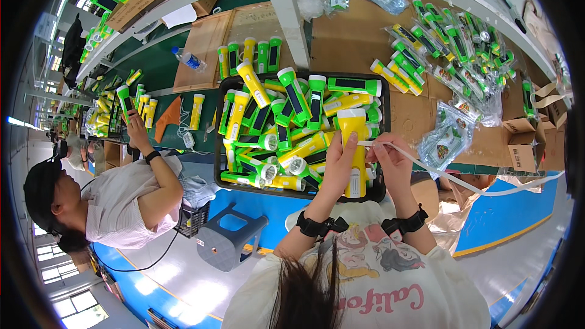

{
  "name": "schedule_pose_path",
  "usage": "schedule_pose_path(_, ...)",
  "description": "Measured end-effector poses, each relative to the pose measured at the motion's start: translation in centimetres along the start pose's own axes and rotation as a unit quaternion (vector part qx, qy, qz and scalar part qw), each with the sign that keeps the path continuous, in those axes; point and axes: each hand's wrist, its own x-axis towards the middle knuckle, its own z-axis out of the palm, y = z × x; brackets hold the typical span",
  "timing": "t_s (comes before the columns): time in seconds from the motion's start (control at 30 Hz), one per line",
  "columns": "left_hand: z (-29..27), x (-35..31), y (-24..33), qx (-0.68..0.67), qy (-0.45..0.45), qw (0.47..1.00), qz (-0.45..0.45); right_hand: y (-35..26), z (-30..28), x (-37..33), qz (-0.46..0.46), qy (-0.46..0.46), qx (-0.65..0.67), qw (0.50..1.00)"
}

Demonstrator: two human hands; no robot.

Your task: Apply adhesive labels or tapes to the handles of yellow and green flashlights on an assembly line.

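Observation:
My left hand (335, 167) is wrapped round a yellow flashlight (351, 123), held upright above the near right part of a black crate. The flashlight has a wide pale head at its far end. A flat white cord (463, 183) reaches the flashlight's side from the right. My right hand (393, 167) pinches this cord close to the flashlight; its end against the body is too small to make out. Beneath both hands, green and yellow flashlights (298, 94) lie piled in the black crate (219, 161).
Bagged flashlights (463, 42), clear plastic bags (446, 137) and small cardboard boxes (525, 149) lie to the right. A grey post (283, 12) rises behind the crate. At left, a co-worker (131, 207) holds a green flashlight (125, 99). A grey stool (228, 240) stands below the table.

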Motion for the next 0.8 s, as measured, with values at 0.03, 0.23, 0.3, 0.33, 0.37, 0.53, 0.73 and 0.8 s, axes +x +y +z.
schedule_pose_path(0.03, -0.1, -0.1, -0.4, -0.047, -0.015, 0.999, 0.005, 0.0, 0.1, -0.1, -0.001, -0.004, -0.020, 1.000)
schedule_pose_path(0.23, 0.8, -1.2, 0.6, -0.023, -0.028, 0.996, 0.076, 0.1, 0.2, -0.4, -0.023, 0.008, -0.057, 0.998)
schedule_pose_path(0.3, 1.1, -1.5, 1.5, 0.024, -0.031, 0.996, 0.078, 0.1, 0.2, -0.5, -0.025, 0.006, -0.062, 0.998)
schedule_pose_path(0.33, 1.0, -1.6, 1.4, 0.024, -0.031, 0.996, 0.079, 0.1, 0.2, -0.6, -0.026, 0.002, -0.067, 0.997)
schedule_pose_path(0.37, 0.9, -1.6, 1.3, 0.042, -0.028, 0.996, 0.078, 0.1, 0.2, -0.6, -0.026, 0.002, -0.067, 0.997)
schedule_pose_path(0.53, 0.3, -1.5, 0.6, 0.124, 0.002, 0.985, 0.119, -1.1, 1.8, -0.4, -0.110, 0.041, -0.234, 0.965)
schedule_pose_path(0.73, 0.1, -1.4, 1.5, 0.104, 0.044, 0.980, 0.162, -1.0, -1.5, 0.4, -0.129, 0.144, -0.463, 0.865)
schedule_pose_path(0.8, -0.1, -1.6, 2.3, -0.038, 0.011, 0.998, 0.049, -1.2, -2.2, 0.4, -0.116, 0.137, -0.423, 0.888)
